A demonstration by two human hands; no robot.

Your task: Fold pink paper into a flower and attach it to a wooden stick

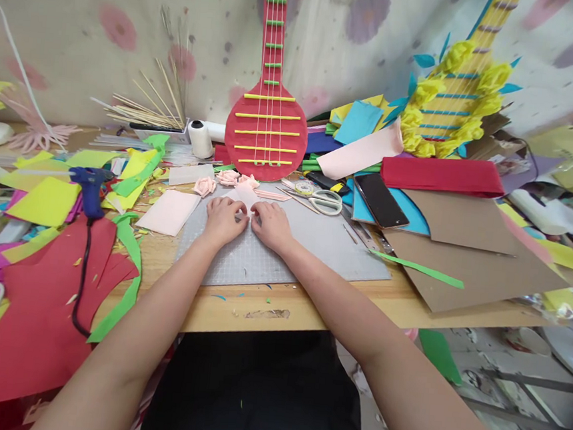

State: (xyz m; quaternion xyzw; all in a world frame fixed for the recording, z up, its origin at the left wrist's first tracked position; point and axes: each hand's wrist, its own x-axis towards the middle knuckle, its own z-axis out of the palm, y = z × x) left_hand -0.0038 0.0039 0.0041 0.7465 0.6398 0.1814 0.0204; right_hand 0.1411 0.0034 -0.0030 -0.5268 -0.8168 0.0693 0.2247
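Note:
My left hand (pixel 226 220) and my right hand (pixel 271 224) are close together over the grey cutting mat (pixel 314 244). Both have curled fingers pinching a small pale pink sheet of crepe paper (pixel 245 192), whose lower part is hidden by the fingers. Just behind it lie pink paper roses (pixel 205 186). A red paper lute (pixel 266 136) with yellow and green strips and white strings leans against the wall beyond them. Right of my hands, white-handled scissors (pixel 328 203) rest near a roll of tape (pixel 305 188).
On the left, a blue glue gun (pixel 89 191) stands near red paper (pixel 53 295) and a pink sheet (pixel 170 212). To the right are a phone (pixel 381 200), brown cardboard (pixel 472 271) and a green strip (pixel 419 269). A yellow lute (pixel 449 102) with paper flowers leans behind.

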